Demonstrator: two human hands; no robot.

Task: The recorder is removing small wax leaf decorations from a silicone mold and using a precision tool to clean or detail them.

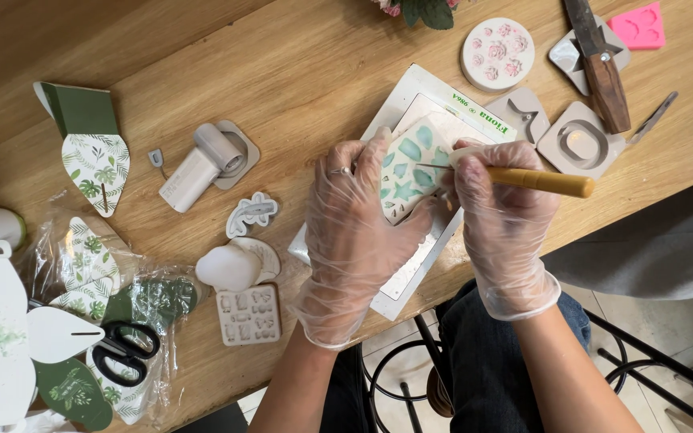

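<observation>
The person sits at a wooden table (298,72) wearing thin clear gloves, and the work sits at the centre of the view, above a white cutting mat (411,104). The left hand (358,220) is closed around the lower edge of a pale silicone mould (412,167), tipping it up off the mat, thumb and fingers wrapped over its rim. The right hand (497,210) pinches a pointed tool with a yellow wooden handle (539,181), whose thin metal tip reaches toward 9 o'clock and touches the mould's face. Most of the visible cavities, leaf and star shapes, already show a teal-green filling, so the filling looks largely done; whether the tip is pressing material in or picking a piece out cannot be told. None of the moulded pieces lie loose on the mat, so unmoulding seems to remain. At 1 o'clock lie a round mould with pink flowers (497,53), several grey moulds and a wooden-handled knife (601,68). At 9 o'clock rest a small white device (200,167) and, lower left, black scissors (124,350) among leaf-printed paper shapes.
</observation>
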